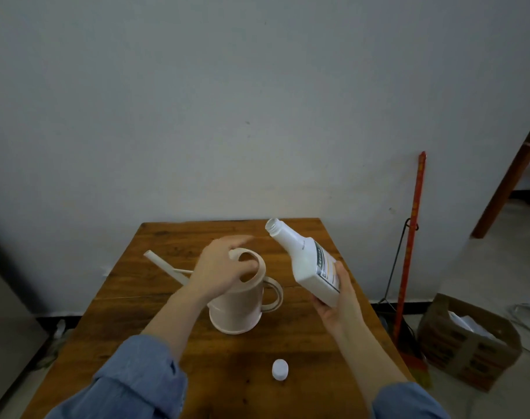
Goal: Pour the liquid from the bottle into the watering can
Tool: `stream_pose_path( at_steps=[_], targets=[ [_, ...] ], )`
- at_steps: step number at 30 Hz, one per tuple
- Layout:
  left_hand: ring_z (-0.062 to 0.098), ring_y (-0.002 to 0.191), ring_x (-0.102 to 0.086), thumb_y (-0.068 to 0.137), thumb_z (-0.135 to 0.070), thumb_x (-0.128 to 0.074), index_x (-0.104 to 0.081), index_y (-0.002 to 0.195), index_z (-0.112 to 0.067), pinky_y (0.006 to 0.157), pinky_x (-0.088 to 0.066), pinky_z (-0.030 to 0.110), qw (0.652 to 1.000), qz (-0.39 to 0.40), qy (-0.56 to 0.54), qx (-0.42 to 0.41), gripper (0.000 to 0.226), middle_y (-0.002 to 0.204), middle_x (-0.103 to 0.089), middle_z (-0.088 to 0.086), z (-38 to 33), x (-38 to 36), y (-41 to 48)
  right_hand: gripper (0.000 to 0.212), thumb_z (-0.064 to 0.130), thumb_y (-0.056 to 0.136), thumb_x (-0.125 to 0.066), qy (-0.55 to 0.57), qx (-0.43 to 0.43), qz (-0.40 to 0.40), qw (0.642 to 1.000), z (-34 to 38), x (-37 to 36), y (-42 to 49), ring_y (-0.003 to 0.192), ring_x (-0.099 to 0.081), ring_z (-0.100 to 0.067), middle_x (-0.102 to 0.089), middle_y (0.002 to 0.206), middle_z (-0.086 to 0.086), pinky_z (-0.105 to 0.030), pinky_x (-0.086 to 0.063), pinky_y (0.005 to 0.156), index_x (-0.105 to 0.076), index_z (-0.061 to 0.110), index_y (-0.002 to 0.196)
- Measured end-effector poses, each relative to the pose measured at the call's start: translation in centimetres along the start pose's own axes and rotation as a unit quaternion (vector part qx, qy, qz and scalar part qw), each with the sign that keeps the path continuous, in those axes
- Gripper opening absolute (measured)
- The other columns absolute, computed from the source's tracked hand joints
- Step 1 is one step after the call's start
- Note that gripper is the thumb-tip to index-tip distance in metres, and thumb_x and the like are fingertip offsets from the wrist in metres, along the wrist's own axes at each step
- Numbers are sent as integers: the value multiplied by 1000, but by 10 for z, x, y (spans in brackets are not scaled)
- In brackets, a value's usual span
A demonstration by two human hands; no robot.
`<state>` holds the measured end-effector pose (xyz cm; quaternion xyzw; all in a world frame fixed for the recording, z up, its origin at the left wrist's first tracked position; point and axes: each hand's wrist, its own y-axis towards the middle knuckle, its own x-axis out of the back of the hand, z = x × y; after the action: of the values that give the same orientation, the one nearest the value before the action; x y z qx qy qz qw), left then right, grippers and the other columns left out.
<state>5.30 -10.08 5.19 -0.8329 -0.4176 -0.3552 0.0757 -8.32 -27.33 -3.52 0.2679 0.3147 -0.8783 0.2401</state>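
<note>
A pale pink watering can (238, 303) stands upright in the middle of the wooden table (288, 337), its spout pointing back left and its handle to the right. My left hand (220, 269) rests on the can's top rim, fingers curled over its left side. My right hand (338, 309) grips the base of a white bottle (307, 261) with a label. The bottle is uncapped and tilted, its open neck pointing up and to the left, just right of the can's opening. No liquid is seen flowing. The white cap (279, 369) lies on the table near me.
A red broom (410, 255) leans on the wall right of the table. A cardboard box (466, 343) sits on the floor at the right. A wooden furniture leg (505, 186) stands at the far right. The table's back edge meets the white wall.
</note>
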Motion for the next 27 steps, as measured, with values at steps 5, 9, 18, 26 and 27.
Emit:
stream_pose_path(
  at_steps=[5, 9, 18, 26, 27],
  targets=[
    [22, 139, -23, 90, -40, -51, -42, 136, -28, 110, -21, 45, 993, -53, 83, 70, 48, 148, -36, 0, 50, -4, 3, 37, 31, 73, -82, -50, 16, -90, 995, 16, 13, 10, 87, -68, -28, -68, 99, -13, -45, -57, 62, -55, 15, 93],
    [23, 139, -24, 89, -48, -50, -35, 140, -32, 108, -24, 44, 995, 6, 62, 84, 56, 152, -30, 0, 63, -18, 4, 38, 30, 72, -83, -98, 29, -111, 989, 19, 16, 13, 78, -68, -26, -67, 91, -10, -42, -56, 55, -51, 17, 87],
    [29, 137, -27, 88, -43, -54, -32, 142, -31, 107, -28, 48, 995, -4, 59, 83, 59, 153, -26, 3, 64, -19, 4, 47, 31, 75, -81, -183, 52, -100, 977, 40, -2, 8, 73, -68, -24, -67, 84, -8, -38, -55, 52, -51, 12, 105],
    [32, 137, -27, 88, -45, -54, -32, 142, -30, 107, -28, 52, 995, 2, 67, 80, 60, 152, -28, 4, 67, -18, 7, 32, 30, 76, -81, -247, 85, -81, 962, 58, -20, 3, 67, -70, -19, -71, 81, -7, -28, -54, 37, -57, 15, 90],
    [32, 136, -28, 88, -46, -53, -32, 142, -30, 107, -28, 51, 995, 3, 68, 77, 60, 152, -28, 4, 67, -18, 7, 31, 30, 76, -81, -250, 85, -83, 961, 59, -22, 3, 66, -70, -19, -71, 80, -6, -28, -54, 36, -56, 15, 88]
  ],
)
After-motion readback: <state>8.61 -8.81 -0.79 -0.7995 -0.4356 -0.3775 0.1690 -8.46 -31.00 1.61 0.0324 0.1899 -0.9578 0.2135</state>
